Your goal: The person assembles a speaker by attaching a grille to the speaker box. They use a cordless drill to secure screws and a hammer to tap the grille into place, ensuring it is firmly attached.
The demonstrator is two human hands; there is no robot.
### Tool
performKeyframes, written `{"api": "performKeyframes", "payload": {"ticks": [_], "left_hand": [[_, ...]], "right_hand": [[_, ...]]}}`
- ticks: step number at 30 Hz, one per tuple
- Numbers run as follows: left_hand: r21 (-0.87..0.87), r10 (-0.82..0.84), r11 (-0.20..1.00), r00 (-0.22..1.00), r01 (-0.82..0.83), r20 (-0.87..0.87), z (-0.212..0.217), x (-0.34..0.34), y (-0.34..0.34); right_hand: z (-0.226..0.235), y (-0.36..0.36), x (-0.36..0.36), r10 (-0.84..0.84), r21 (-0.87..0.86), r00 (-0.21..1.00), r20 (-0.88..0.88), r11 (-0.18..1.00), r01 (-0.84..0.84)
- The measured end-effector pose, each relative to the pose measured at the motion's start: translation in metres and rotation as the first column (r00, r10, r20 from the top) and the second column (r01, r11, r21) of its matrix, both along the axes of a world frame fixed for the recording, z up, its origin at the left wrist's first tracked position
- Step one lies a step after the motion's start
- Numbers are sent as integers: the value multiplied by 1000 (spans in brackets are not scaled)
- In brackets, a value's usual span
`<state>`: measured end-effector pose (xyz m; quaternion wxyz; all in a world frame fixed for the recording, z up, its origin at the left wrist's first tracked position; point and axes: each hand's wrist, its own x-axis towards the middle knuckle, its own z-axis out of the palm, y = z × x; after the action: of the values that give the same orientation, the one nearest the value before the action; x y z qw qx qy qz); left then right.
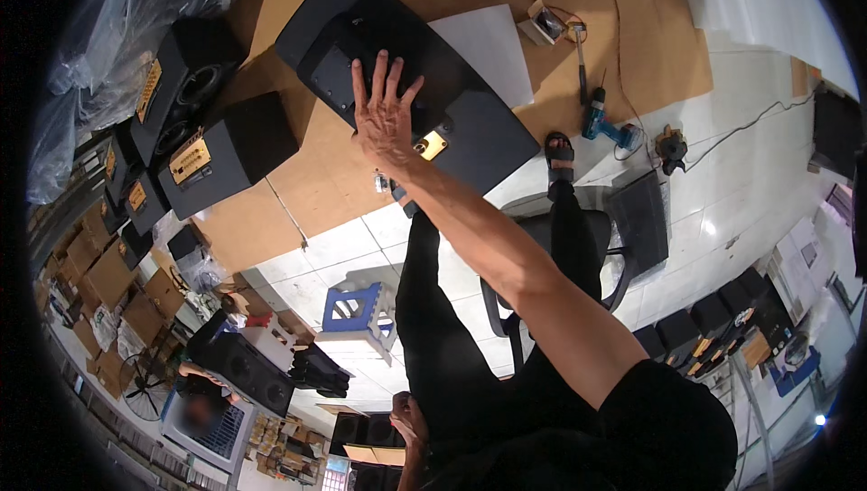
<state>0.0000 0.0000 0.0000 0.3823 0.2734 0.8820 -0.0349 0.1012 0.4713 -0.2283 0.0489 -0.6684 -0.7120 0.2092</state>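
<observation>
My right hand (384, 116) lies flat with spread fingers on a large black speaker cabinet (488, 134), touching its upper left part. The cabinet rests on brown cardboard and has a small gold-coloured plate (432, 145) set in its surface, just right of my wrist. My right forearm crosses over the cabinet's near edge. Low in the view, my left hand (409, 419) is beside my thigh with its fingers curled; whether anything is inside them is hidden.
A white sheet (492, 53), a small open box (543, 25), a hammer (581, 62) and a cordless drill (607, 122) are to the cabinet's right. More black speakers (239, 152) stand left. A blue-and-white stool (352, 308) is nearer. Another person sits lower left by a laptop (223, 430).
</observation>
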Motion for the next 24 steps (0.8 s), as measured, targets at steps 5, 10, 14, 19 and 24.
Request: {"api": "performKeyframes", "payload": {"ticks": [5,10,14,19,24], "left_hand": [[-30,21,999,999,-22,-39,3,32,-15],[-68,-8,998,997,2,-81,1,46,-6],[-83,-95,992,994,90,-60,-7,46,7],[94,-8,995,1000,11,-25,-69,27,39],[192,-195,964,980,186,32,-178,39,188]], "right_hand": [[-4,-3,8,18,166,992,127,985,-39],[6,6,32,43,47,982,-183,998,-35],[40,-24,113,-70,3,869,-489,997,82],[49,-103,244,-419,-163,831,-365,908,386],[-56,-130,354,-776,-433,630,35,557,709]]}}
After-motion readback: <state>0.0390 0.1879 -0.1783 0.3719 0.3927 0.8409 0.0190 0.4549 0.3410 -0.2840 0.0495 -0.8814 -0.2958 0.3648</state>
